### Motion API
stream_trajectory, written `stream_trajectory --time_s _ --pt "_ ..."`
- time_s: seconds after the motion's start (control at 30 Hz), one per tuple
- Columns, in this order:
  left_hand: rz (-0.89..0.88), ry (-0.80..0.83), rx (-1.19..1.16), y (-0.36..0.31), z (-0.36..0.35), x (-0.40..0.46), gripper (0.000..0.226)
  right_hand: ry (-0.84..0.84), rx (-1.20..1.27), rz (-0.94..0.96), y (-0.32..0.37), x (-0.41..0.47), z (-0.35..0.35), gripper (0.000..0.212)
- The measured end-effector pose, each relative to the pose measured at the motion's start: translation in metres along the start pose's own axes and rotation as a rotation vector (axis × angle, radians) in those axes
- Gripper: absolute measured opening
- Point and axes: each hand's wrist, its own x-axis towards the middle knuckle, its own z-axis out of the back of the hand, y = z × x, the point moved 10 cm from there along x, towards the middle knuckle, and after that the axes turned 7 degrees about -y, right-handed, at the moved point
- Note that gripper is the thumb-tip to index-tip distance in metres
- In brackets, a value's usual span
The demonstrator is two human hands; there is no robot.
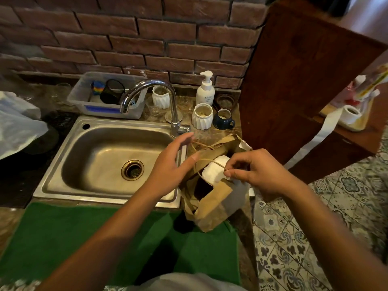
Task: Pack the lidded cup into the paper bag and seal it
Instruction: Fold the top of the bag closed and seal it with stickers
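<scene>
Between both hands, crumpled brown paper bag (212,204) mouth: right hand (258,171) pinches thin twine handle (210,161) over white lidded cup (216,171); left hand (174,164) released, equally near.

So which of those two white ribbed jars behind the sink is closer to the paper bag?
The white ribbed jar standing beside the blue mug, right of the faucet. The other jar sits farther back, behind the faucet.
</scene>
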Motion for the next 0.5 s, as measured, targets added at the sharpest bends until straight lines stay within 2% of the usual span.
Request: stream_trajectory --time_s 0.1,0.2,0.27,0.5 --pt "0.112 -0.012 -0.119 0.018 0.004 -0.022 0.069 -0.061 0.139 -0.054 -0.005 -0.004 0.006 0.011" --pt "0.160 0.060 -0.144 0.033 -0.003 -0.047 0.112 -0.106 0.245 -0.086 -0.007 -0.005 0.007 0.013" --pt "0.155 0.106 -0.162 0.032 -0.009 -0.058 0.129 -0.144 0.317 -0.111 -0.010 -0.006 0.006 0.011" --pt "0.114 0.014 -0.040 0.041 -0.006 -0.070 0.132 -0.300 0.531 -0.195 -0.023 -0.016 0.005 0.020"
